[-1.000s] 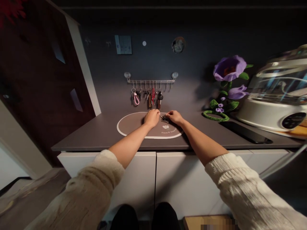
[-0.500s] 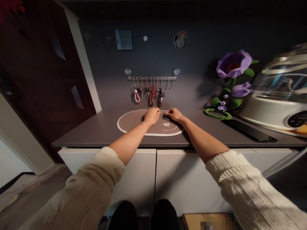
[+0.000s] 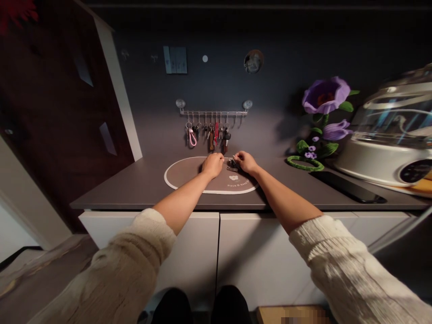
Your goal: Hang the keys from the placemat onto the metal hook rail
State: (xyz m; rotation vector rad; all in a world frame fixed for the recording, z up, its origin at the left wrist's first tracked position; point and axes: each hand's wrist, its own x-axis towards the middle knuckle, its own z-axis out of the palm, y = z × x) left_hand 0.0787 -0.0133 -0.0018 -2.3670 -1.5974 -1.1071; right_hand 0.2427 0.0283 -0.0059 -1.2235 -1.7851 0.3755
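Observation:
My left hand (image 3: 213, 165) is closed above the middle of the oval brown mat (image 3: 184, 173), its fingertips pinched together; what they hold, if anything, is too small to make out. Just to the right, my right hand (image 3: 246, 162) pinches the ring of a small bunch of keys (image 3: 232, 166). The dark keys hang at or rest on the mat between both hands. Above on the wall, a clear hook rail (image 3: 214, 112) carries several key sets, among them one with a pink loop (image 3: 192, 137) and one with a red strap (image 3: 216, 133).
At the right of the counter (image 3: 111, 182) lie a black phone (image 3: 349, 186) and a green ring (image 3: 305, 164) beneath purple fabric flowers (image 3: 326, 95). A cream appliance with a clear cover (image 3: 378, 157) stands behind them. White cabinet doors (image 3: 256, 252) are below.
The gap between my left fingertips and the keys has widened slightly. My right hand still pinches the keys. The whole view has shifted a little.

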